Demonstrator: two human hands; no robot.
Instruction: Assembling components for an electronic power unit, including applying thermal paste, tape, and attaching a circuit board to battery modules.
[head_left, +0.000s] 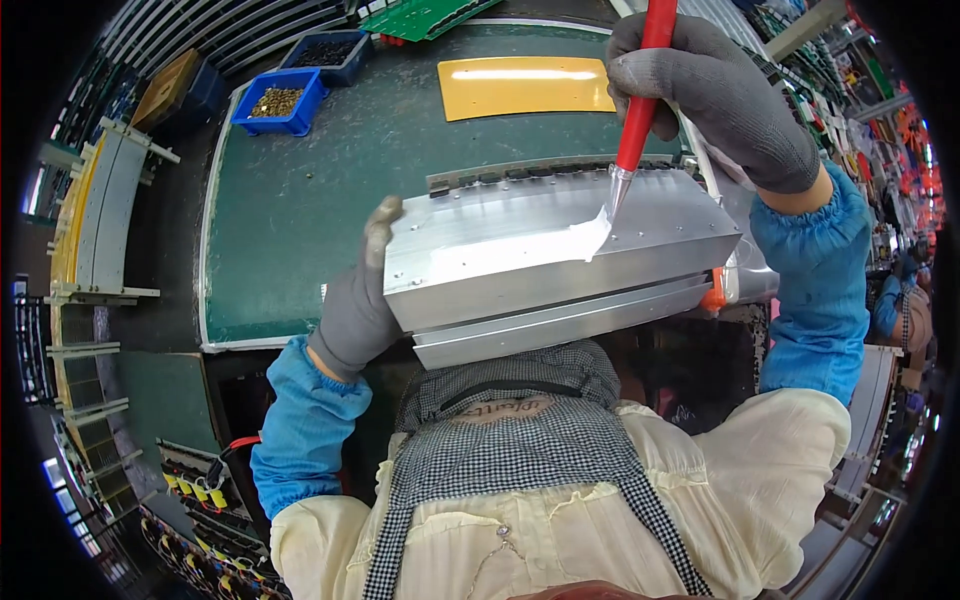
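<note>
Step in hand: apparently brushing upper face of metal block (545,278). Right hand (728,108) closed around red-handled brush (635,130); bristles (594,240) meet block's face. Left hand (358,312) clasps block's left end, thumb along end near top corner; remaining fingers hidden. Block lies between hands, tilted toward person, at near edge of green surface (300,220); right hand above block's far right side. Next move likely calls for steady left-hand support, light bristle contact. White patch on face: glare or coating, cannot tell.

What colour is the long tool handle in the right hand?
Red: the long tool handle shows best in the head view.
</note>
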